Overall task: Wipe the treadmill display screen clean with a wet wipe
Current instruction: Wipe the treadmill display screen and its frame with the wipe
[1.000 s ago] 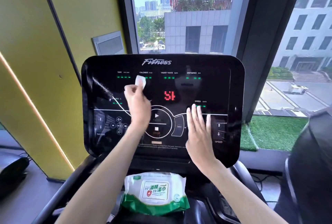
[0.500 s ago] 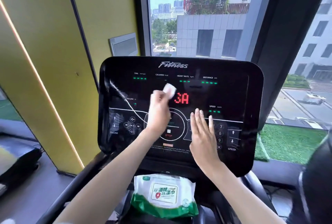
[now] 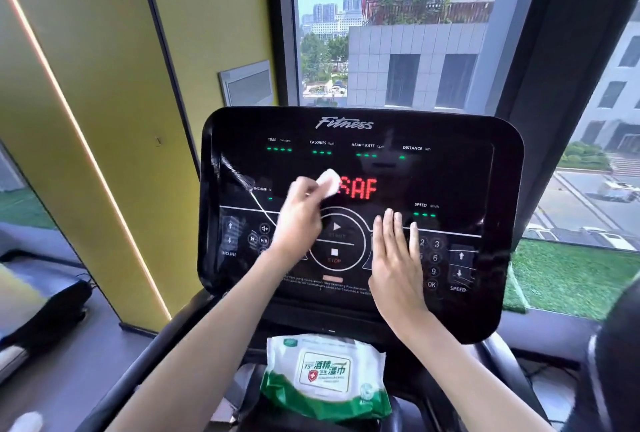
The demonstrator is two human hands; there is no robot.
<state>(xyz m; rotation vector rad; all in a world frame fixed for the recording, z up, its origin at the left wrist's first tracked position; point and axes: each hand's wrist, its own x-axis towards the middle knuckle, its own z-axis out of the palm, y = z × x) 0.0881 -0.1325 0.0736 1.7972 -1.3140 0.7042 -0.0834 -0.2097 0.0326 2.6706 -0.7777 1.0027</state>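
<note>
While the right hand (image 3: pixel 394 258) lies flat, fingers straight, on the screen (image 3: pixel 450 182), the left hand (image 3: pixel 298 220) pinches the wipe (image 3: pixel 328 182) in curled fingers, just left of the red readout (image 3: pixel 358 188).

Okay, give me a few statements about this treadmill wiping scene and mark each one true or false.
1. The left grip holds the wipe against the screen. True.
2. The right grip pinches a second wipe. False: it lies flat on the screen, fingers straight, holding nothing.
3. The wipe pack lies below the screen. True.
4. The red letters glow to the left of the wipe. False: they are just to its right.
</note>
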